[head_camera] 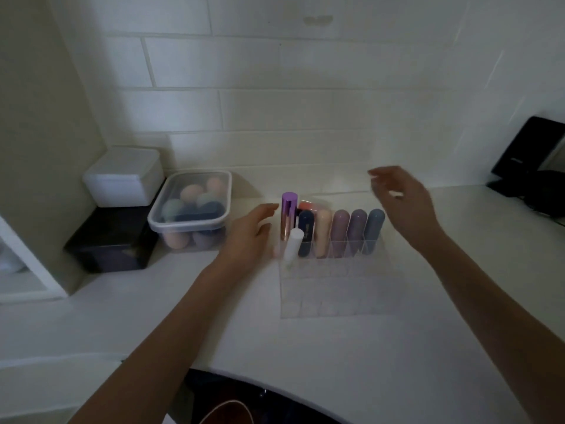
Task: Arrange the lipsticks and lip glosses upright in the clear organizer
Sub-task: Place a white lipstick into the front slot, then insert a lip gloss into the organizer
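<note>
A clear gridded organizer [339, 295] sits on the white counter. Several tubes stand upright in its far rows: a tall purple and rose-gold one [288, 214], a white one [293, 243], a navy one [304, 232], a peach one [323, 232], two mauve ones [340, 231], and a grey-blue one [374, 228]. A coral cap [306, 205] shows behind them. My left hand [249, 232] hovers with fingers apart just left of the purple tube. Above the organizer's right end, my right hand [403, 203] is raised with loosely spread fingers, holding nothing.
A lidded clear tub [191, 206] of makeup sponges stands left of the organizer. Further left a white box [123, 175] rests on a black box [111, 237]. A black device [532, 157] leans at the far right. Tiled wall behind.
</note>
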Demonstrator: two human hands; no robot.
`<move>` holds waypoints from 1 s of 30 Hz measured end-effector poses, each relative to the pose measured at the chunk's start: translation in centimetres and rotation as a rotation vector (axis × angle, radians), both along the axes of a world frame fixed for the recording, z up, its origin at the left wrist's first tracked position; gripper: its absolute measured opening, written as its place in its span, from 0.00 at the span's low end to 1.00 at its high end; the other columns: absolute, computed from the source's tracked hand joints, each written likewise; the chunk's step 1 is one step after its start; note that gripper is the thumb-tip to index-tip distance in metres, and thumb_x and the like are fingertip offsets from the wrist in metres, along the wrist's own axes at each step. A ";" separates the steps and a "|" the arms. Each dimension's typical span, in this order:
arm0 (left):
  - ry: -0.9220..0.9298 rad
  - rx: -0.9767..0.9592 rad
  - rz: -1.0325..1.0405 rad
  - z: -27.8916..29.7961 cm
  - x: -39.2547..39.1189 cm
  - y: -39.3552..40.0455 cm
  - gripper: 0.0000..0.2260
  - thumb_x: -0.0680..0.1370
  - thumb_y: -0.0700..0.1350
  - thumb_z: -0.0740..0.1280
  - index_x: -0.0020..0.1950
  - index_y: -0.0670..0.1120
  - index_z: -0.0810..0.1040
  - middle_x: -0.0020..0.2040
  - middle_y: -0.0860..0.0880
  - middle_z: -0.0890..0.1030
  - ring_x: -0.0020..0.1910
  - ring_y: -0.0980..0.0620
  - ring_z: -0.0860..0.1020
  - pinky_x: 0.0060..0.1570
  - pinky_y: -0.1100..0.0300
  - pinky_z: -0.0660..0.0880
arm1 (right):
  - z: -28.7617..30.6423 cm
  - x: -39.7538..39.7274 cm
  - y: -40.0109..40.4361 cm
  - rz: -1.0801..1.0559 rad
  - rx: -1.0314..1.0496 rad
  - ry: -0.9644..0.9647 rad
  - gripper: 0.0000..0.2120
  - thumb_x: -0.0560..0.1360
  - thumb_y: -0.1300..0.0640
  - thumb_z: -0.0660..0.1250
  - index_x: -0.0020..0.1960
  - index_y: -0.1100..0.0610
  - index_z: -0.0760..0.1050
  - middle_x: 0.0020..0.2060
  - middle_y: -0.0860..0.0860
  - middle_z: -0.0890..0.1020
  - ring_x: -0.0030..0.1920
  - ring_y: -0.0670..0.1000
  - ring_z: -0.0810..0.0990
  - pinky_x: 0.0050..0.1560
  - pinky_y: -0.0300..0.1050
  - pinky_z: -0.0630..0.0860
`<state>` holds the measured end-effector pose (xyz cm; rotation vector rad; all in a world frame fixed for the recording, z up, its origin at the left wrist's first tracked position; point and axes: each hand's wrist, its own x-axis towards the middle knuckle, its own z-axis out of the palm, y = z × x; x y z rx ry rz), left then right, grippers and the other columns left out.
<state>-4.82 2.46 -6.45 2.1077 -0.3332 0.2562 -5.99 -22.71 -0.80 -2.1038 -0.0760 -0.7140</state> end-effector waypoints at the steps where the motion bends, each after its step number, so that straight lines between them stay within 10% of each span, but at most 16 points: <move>1: 0.024 -0.006 -0.027 0.2 0.3 -0.3 0.16 0.79 0.35 0.60 0.62 0.50 0.76 0.55 0.53 0.79 0.55 0.55 0.77 0.56 0.64 0.72 | -1.0 1.0 -0.2 0.085 -0.021 0.095 0.10 0.76 0.62 0.64 0.55 0.52 0.76 0.49 0.48 0.81 0.46 0.40 0.78 0.49 0.34 0.72; 5: 0.098 -0.080 -0.139 0.9 2.2 -2.0 0.14 0.80 0.38 0.58 0.59 0.51 0.78 0.50 0.51 0.81 0.55 0.46 0.80 0.61 0.48 0.75 | -3.3 3.7 0.7 0.370 0.123 0.409 0.14 0.77 0.65 0.61 0.58 0.54 0.79 0.52 0.44 0.80 0.55 0.42 0.77 0.56 0.26 0.69; 10: 0.058 -0.079 -0.215 1.3 4.9 -3.8 0.15 0.81 0.35 0.58 0.67 0.44 0.70 0.57 0.54 0.74 0.53 0.61 0.75 0.40 0.81 0.71 | -4.2 6.8 1.3 0.338 -0.159 0.341 0.19 0.79 0.57 0.59 0.70 0.52 0.68 0.66 0.50 0.73 0.68 0.46 0.68 0.69 0.37 0.63; 13: 0.058 -0.090 -0.203 0.9 6.3 -4.0 0.17 0.79 0.34 0.61 0.68 0.41 0.70 0.60 0.53 0.72 0.59 0.63 0.70 0.46 0.84 0.66 | -4.8 7.6 1.8 0.418 -0.150 0.455 0.16 0.79 0.61 0.59 0.66 0.55 0.71 0.58 0.48 0.76 0.58 0.44 0.73 0.58 0.32 0.69; 17: -0.004 0.064 -0.231 -0.2 6.9 -3.5 0.13 0.78 0.39 0.64 0.62 0.45 0.73 0.46 0.60 0.74 0.43 0.77 0.74 0.44 0.82 0.67 | -5.1 7.6 1.6 0.531 -0.083 0.463 0.16 0.78 0.59 0.63 0.64 0.53 0.72 0.56 0.47 0.76 0.60 0.45 0.74 0.58 0.29 0.70; 21: -0.021 0.069 -0.171 -0.2 7.5 -3.1 0.11 0.75 0.40 0.69 0.51 0.54 0.73 0.47 0.61 0.73 0.46 0.69 0.73 0.44 0.80 0.68 | -2.9 7.6 0.9 0.362 -0.186 0.301 0.13 0.70 0.53 0.71 0.52 0.44 0.74 0.48 0.48 0.78 0.49 0.48 0.77 0.52 0.43 0.75; 30: -0.072 0.070 -0.123 1.1 6.4 -1.8 0.16 0.69 0.38 0.74 0.38 0.58 0.73 0.42 0.58 0.74 0.37 0.64 0.72 0.35 0.74 0.70 | -3.0 7.0 2.9 0.444 -0.359 0.378 0.08 0.67 0.51 0.74 0.40 0.51 0.75 0.32 0.46 0.76 0.31 0.41 0.72 0.36 0.37 0.69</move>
